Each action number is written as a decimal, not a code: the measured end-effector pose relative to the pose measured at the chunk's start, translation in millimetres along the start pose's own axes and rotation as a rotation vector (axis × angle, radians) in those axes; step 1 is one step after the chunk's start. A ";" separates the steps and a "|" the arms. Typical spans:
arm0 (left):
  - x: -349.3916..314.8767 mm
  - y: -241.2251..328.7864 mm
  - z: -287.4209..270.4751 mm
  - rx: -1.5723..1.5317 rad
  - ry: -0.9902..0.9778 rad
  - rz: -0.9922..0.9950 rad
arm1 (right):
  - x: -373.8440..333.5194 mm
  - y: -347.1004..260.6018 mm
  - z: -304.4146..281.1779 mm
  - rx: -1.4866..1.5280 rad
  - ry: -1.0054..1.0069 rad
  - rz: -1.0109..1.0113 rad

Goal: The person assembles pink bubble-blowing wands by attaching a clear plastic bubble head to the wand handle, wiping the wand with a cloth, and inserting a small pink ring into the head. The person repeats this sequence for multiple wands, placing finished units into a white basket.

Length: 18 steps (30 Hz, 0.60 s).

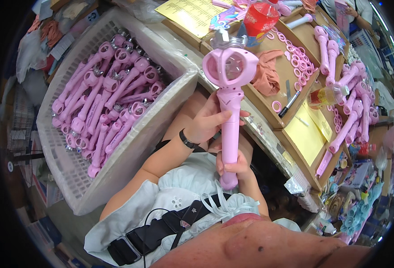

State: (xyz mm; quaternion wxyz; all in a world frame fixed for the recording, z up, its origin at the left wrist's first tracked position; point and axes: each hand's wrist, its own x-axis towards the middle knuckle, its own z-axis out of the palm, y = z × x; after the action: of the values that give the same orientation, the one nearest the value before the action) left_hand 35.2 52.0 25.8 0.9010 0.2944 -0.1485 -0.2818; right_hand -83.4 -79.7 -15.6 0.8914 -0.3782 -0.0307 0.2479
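Note:
A pink toy wand [231,105] stands nearly upright in front of my body, gripped by both hands. Its round head has open loops around a clear centre, and a clear crown-shaped piece sits on top. My left hand [205,119], with a black band at the wrist, wraps the upper handle just below the head. Lower down, my right hand [235,164] closes around the handle near its rounded end. To the left, a white plastic basket [172,111] holds many similar pink wands [103,94] lying in a heap.
On the cardboard-lined workbench [261,105] lie pink rings [299,62], an orange cloth [267,71], a black marker [289,104] and yellow sheets [302,136]. A red-labelled bottle [261,20] and a drink bottle [327,96] stand there. More wands [362,105] are piled right. Another person [360,13] is at the far right.

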 end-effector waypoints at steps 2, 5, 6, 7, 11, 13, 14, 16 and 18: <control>0.1 -2.7 5.1 0.095 0.055 -0.013 | 2.1 3.8 -6.2 0.218 -0.135 -0.030; 1.2 -6.8 7.7 0.199 0.143 -0.017 | 4.1 9.7 -10.9 0.122 0.021 0.057; 0.9 -7.8 7.6 0.225 0.162 -0.008 | 4.6 10.9 -11.3 0.085 0.098 0.064; -0.4 -8.7 7.7 0.247 0.179 0.012 | 4.6 11.4 -11.1 0.001 0.168 0.068; -1.2 -7.2 4.6 0.301 0.162 0.000 | 2.5 7.0 -9.4 -0.139 0.233 0.045; 2.5 -2.8 0.6 0.077 0.139 -0.040 | 0.4 3.8 -8.2 -0.100 0.149 0.066; 4.9 -0.1 -1.8 -0.027 0.114 -0.062 | -1.0 2.4 -7.4 -0.054 0.085 0.088; 15.8 4.4 -7.5 -0.048 0.012 0.113 | -3.0 1.3 -5.3 -0.014 0.032 0.122; 20.4 4.6 -9.6 -0.046 0.060 0.186 | -4.9 1.6 -3.2 -0.031 0.050 0.162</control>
State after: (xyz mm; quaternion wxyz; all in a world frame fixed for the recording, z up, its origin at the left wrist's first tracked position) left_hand 57.5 47.2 23.2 0.9339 0.2669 -0.1417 -0.1912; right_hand -87.6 -83.1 -18.4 0.8630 -0.3991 0.0185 0.3091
